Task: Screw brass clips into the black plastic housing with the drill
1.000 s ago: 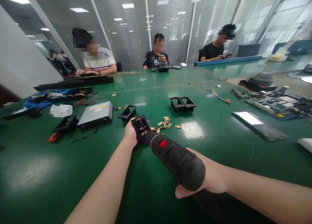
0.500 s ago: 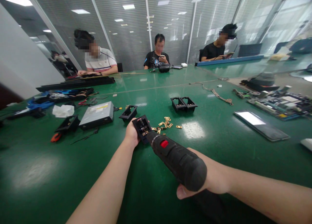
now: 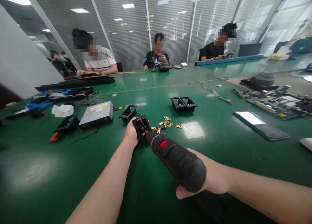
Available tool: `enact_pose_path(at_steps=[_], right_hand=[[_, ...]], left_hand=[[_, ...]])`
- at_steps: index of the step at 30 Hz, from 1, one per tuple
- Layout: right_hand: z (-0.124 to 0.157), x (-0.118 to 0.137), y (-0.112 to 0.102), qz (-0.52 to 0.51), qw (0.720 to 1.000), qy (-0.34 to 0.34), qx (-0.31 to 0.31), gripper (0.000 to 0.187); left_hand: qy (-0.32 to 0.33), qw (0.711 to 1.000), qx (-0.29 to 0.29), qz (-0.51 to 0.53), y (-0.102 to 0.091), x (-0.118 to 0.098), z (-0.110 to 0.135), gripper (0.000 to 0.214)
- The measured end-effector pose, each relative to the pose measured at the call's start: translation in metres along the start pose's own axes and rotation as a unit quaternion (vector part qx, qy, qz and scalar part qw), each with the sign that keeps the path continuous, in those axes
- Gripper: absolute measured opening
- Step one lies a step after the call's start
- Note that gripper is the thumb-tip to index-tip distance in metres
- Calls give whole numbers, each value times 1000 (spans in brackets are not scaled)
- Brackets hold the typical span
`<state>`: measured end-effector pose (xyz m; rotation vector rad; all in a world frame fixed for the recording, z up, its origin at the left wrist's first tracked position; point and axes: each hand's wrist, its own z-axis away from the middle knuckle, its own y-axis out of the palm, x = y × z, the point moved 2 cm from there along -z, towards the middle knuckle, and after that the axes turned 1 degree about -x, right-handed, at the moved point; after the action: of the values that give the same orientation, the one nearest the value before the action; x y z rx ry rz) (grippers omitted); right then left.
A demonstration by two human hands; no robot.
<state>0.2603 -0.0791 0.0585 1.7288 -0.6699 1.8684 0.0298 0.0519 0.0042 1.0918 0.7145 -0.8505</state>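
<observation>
My left hand (image 3: pixel 132 133) is closed around the side of a black plastic housing (image 3: pixel 139 123), tilted so its open hollow faces me. Brass-coloured parts show inside it. In my right hand (image 3: pixel 207 172) is a black cordless drill (image 3: pixel 179 160) with a red switch on top. Its front end points into the housing; the bit's tip is hard to make out. Just beyond, several small brass plates (image 3: pixel 167 123) lie loose on the green table (image 3: pixel 97 178). Another black housing (image 3: pixel 128 112) stands left of my left hand, and a joined pair of housings (image 3: pixel 183 103) sits farther back.
At the left lie a silver disc drive (image 3: pixel 97 115), crumpled white tissue (image 3: pixel 62 111) and another black housing (image 3: pixel 67 124). Toward the right are a phone (image 3: pixel 261 125), circuit boards (image 3: pixel 282 102) and a cord (image 3: pixel 220 96). Several people sit across the table.
Almost nothing differs. The drill's front end and the housing have shifted very slightly, and both hands keep their holds.
</observation>
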Motion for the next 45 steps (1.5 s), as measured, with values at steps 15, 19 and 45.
enact_pose_path(at_steps=[15, 19, 45], right_hand=[[-1, -2, 0, -10, 1000, -6, -2, 34], [-1, -2, 1, -11, 1000, 1, -5, 36], [-2, -2, 2, -40, 999, 2, -11, 37]], left_hand=[[-10, 1000, -4, 19, 1, 0, 0, 30], [-12, 1000, -5, 19, 1, 0, 0, 30], [-2, 1000, 6, 2, 0, 0, 0, 28]])
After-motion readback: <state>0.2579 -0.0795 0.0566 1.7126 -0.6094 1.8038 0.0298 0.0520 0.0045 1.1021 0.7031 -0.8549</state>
